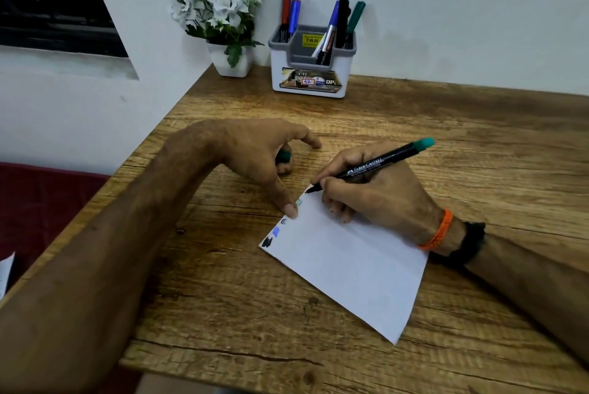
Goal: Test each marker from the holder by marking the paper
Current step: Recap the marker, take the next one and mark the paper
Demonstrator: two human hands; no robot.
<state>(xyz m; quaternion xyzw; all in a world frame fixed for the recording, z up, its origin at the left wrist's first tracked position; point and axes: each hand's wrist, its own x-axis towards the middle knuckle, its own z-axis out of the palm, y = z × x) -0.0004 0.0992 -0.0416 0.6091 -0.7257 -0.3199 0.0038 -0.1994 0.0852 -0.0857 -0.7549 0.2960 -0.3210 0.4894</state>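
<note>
The right hand (376,189) grips a black pen (371,166) with a green end, and its tip touches the top corner of the white paper (347,263). The left hand (255,154) holds a green cap (283,156) tucked in its curled fingers, and its thumb presses the paper's edge. Small colour marks (275,232) sit in a row along that edge. The paper lies flat on the wooden table (223,298).

At the back by the wall stands the pen holder (310,75), well apart from the hands. Five more pens (341,21) stick up out of it. Just beside it is a white pot of white flowers (220,11). The right wrist wears an orange band (438,231).
</note>
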